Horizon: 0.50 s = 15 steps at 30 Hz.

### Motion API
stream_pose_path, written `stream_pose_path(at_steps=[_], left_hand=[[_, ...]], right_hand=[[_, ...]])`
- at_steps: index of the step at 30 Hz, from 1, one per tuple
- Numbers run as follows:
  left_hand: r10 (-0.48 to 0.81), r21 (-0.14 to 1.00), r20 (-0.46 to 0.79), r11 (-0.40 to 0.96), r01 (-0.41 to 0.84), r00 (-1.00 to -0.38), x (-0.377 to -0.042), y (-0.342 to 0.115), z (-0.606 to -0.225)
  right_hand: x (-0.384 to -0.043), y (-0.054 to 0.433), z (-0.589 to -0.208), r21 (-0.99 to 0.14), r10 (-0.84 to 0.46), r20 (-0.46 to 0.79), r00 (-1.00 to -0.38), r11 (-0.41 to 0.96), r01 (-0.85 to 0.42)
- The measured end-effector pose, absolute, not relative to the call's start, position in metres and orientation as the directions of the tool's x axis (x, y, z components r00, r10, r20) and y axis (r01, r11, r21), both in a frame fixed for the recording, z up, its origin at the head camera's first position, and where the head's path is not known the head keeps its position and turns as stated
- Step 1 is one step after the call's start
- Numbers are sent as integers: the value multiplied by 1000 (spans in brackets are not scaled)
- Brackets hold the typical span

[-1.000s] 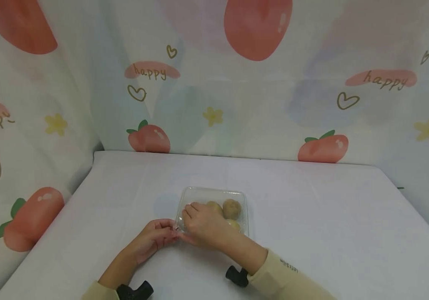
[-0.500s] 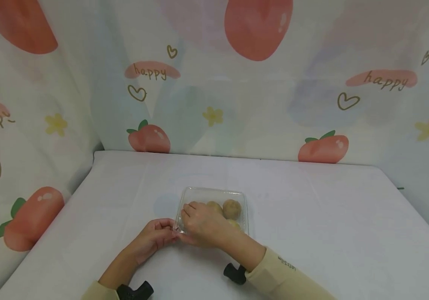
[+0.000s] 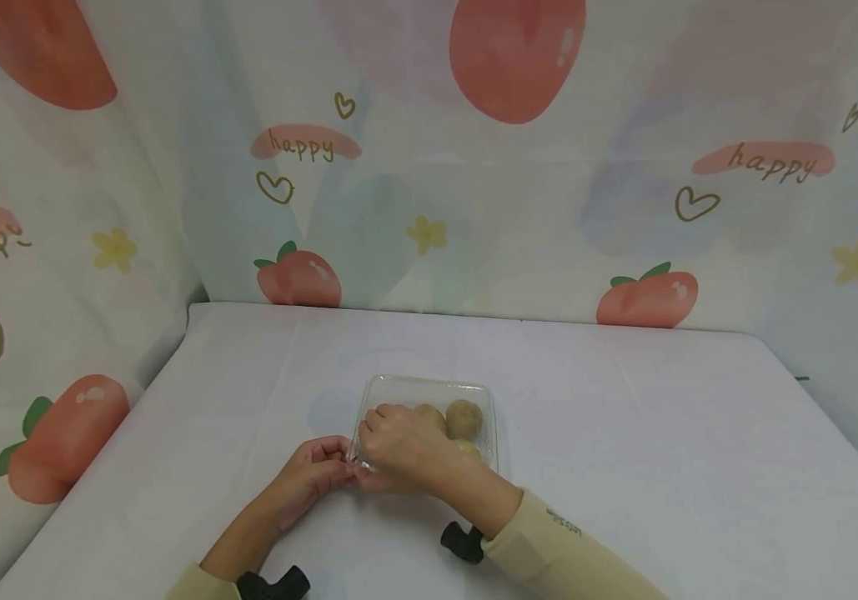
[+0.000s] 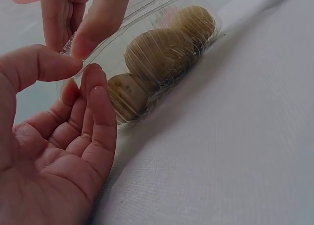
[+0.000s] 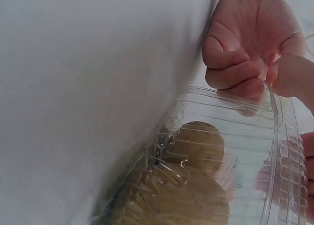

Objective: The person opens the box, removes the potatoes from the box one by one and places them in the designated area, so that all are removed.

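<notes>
A clear plastic box with a ridged wall holds several potatoes and sits on the white table. My left hand is at its near left corner, thumb and fingertips pinching the rim, palm turned up in the left wrist view. My right hand lies over the box's left part, with its thumb against the rim at the same corner. Its fingers curl over the top and grip the edge there. In the right wrist view both hands meet at the rim. My right hand hides part of the potatoes.
A white cloth covers the table around the box. Behind and to the left hangs a fabric backdrop printed with fruit, flowers and hearts. Black wrist camera mounts show at the sleeves.
The right hand and forearm have shifted slightly left and toward the person, the fingers closing in at the corner. The left hand and the box have hardly moved.
</notes>
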State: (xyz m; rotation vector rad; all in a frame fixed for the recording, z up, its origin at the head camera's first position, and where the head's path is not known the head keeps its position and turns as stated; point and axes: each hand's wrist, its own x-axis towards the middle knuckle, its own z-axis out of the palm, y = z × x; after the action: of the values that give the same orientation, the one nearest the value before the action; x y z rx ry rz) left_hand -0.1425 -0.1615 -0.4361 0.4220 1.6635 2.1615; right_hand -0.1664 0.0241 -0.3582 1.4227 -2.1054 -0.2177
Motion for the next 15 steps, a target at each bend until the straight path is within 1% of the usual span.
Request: stream_pose_path(at_steps=[5, 7, 15], left_hand=[[463, 969, 20, -228, -97, -886, -141, -159, -435], [460, 969, 24, -230, -93, -887, -141, -158, -435], [452, 968, 25, -235, -92, -892, -141, -157, -435]], right_hand=[[-167, 23, -359, 440, -903, 337, -268, 402, -803], [-167, 22, -359, 441, -907, 331, -262, 394, -807], [-166, 21, -362, 435, -900, 368, -236, 390, -811]])
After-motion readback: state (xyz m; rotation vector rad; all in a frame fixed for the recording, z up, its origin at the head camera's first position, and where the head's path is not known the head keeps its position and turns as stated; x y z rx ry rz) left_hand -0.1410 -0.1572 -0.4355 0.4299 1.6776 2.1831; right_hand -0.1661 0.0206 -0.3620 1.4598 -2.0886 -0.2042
